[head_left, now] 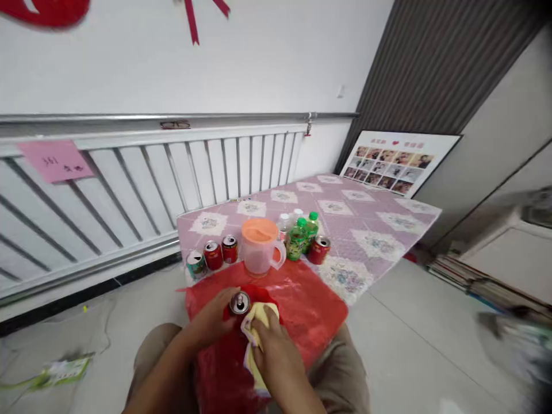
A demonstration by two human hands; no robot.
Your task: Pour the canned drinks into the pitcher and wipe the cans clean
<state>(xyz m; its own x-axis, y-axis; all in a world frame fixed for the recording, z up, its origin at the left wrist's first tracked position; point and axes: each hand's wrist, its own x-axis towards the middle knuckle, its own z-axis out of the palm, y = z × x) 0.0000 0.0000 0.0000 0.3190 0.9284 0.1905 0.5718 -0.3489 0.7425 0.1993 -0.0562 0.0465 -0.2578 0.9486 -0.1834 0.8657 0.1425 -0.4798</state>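
Observation:
My left hand (218,316) is wrapped round an opened drink can (240,303), whose silver top faces up toward me. Bunched in my right hand (276,348) is a pale yellow cloth (257,328), right beside the can and seemingly against its side. Both hands are over a red plastic sheet (314,305) that covers the table's near end and hangs over my lap. A darker red thing (271,299) lies behind the can and cloth, mostly hidden. Beyond the hands stands a clear pitcher (256,256) with an orange lid (260,231).
Left of the pitcher stand a green can (196,265) and two red cans (213,256). To its right are green-capped bottles (296,240), white-capped bottles (283,224) and another red can (319,250). The patterned tablecloth (362,215) reaches a photo board (388,164). A radiator (150,184) runs behind.

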